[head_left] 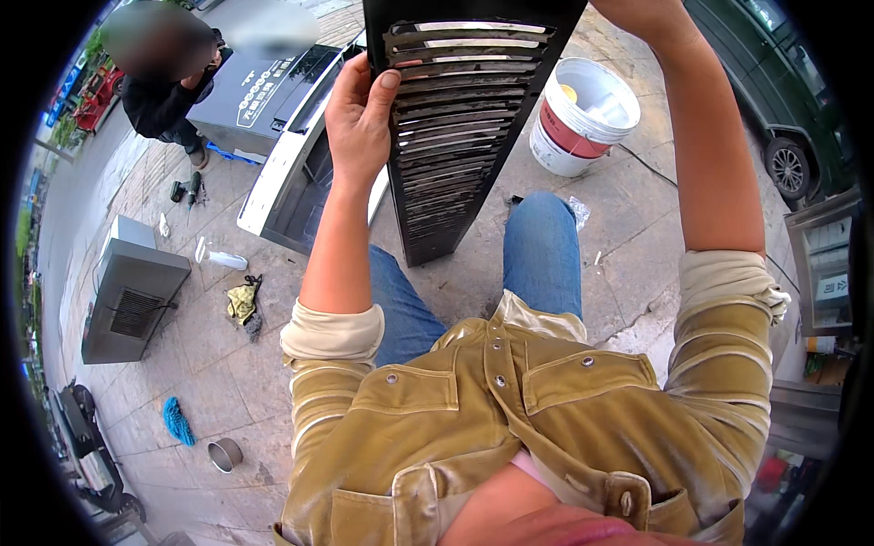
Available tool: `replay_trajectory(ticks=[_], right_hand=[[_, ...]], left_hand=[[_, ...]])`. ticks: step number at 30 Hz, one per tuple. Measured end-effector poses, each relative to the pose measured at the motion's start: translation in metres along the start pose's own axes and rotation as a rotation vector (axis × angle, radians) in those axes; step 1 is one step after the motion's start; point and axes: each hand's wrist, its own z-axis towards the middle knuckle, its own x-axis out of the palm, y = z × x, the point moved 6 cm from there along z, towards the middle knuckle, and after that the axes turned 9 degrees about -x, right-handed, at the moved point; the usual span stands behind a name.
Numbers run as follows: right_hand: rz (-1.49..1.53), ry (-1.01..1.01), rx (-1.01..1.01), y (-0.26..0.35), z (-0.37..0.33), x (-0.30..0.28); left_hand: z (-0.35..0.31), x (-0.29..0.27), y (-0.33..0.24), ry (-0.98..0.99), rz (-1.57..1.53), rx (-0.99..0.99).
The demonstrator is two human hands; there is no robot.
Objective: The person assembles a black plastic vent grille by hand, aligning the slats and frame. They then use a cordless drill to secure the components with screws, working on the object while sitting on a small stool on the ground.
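A long black louvred panel (473,118) stands upright before me, its narrow lower end near the ground between my knees. Grime coats its rows of slots. My left hand (360,123) is closed on the panel's left edge, the thumb lying over the front face and the fingers round the side. My right hand (642,16) is raised at the panel's upper right corner. The picture's top edge cuts off its fingers, so their grip is hidden.
A white bucket (587,114) with a red band stands right of the panel. A white-edged appliance casing (282,182) and a large dark box (264,96) are at left, near a crouching person (164,82). A grey metal unit (137,291), power drill (187,189), rags (244,300) and blue cloth (177,421) lie about.
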Motion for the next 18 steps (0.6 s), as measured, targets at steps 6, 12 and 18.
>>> replay_trajectory(ticks=[6, 12, 18], right_hand=[[0.417, -0.070, 0.150, -0.075, -0.121, 0.116], [0.765, -0.079, 0.345, -0.035, -0.141, 0.204], [0.858, -0.325, 0.318, -0.047, -0.160, 0.210]], left_hand=[[0.006, -0.101, 0.007, -0.060, -0.179, -0.078], [0.015, -0.116, 0.015, -0.082, -0.117, -0.095], [0.020, -0.091, 0.013, -0.063, -0.189, -0.078]])
